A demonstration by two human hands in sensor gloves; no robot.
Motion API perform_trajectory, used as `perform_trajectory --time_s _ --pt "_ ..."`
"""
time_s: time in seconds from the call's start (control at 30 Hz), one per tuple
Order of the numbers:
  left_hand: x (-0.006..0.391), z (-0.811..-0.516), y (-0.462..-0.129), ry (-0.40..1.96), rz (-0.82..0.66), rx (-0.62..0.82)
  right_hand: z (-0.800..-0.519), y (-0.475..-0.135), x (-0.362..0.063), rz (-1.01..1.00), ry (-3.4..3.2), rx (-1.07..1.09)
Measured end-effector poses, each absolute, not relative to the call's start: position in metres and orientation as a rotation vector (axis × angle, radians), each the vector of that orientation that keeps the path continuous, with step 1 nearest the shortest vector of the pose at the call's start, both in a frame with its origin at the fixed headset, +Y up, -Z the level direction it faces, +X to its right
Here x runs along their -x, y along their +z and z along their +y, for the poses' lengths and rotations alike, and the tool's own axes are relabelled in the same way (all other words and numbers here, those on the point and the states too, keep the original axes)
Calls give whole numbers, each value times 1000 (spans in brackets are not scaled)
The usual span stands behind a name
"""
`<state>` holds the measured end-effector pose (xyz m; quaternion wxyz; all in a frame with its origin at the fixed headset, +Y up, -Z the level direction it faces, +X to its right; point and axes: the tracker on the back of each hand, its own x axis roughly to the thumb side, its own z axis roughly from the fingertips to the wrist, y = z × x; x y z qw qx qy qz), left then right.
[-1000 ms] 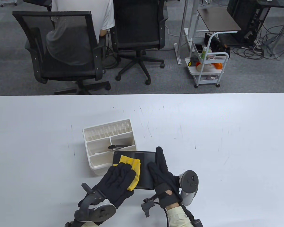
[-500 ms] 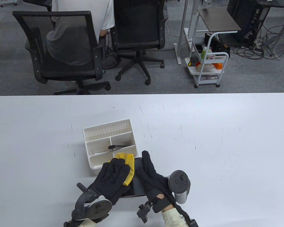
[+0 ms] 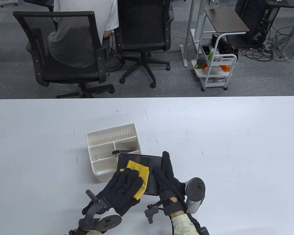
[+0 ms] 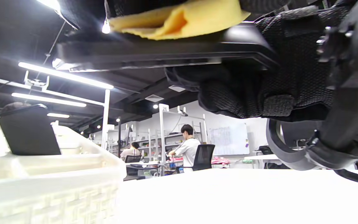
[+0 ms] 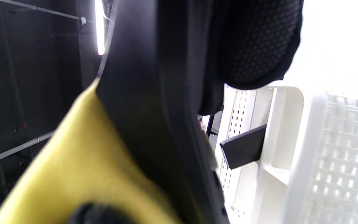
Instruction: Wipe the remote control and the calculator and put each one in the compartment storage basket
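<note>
My right hand (image 3: 170, 180) grips the black calculator (image 3: 142, 160) by its right edge and holds it flat above the table, beside the basket. From below, the fingers (image 4: 253, 93) of that hand curl under the calculator (image 4: 154, 53). My left hand (image 3: 123, 189) lies with straight fingers on a yellow cloth (image 3: 140, 171), pressing it onto the calculator's top face. The black remote control (image 3: 123, 152) stands tilted in the right middle compartment of the white compartment basket (image 3: 110, 133). It also shows as the remote (image 4: 28, 130) and the remote (image 5: 244, 146) in the wrist views.
The basket's near compartment sits just left of the calculator. Office chairs, a seated person and a white trolley (image 3: 216, 71) stand on the floor beyond the table's far edge. The white table (image 3: 223, 146) stretches wide to the right.
Half a second ago the calculator was drawn back toward me under both hands. Now it is pushed forward again, flat beside the basket, and the cloth sits a little further right on it.
</note>
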<state>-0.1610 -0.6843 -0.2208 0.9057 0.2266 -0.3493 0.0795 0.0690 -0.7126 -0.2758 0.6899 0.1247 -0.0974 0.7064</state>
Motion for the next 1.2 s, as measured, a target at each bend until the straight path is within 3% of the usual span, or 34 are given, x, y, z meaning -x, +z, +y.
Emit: perform_trajectory --time_s 0.27,0.57,0.7,1.07,1.2 --pt "177 -683 -229 287 -654 -431 -713 -273 -52 -146 1659 -399" --pt "152 -688 -220 231 -735 -414 -718 -275 -64 -194 1601 -278" --pt "158 -687 -223 228 -711 -440 -714 -275 -66 -201 1596 -291" --pt "193 -685 -242 291 -478 -371 -710 -272 -45 -133 1649 -443" --pt "199 -687 -244 305 -461 -370 -710 -272 -48 -153 1635 -430"
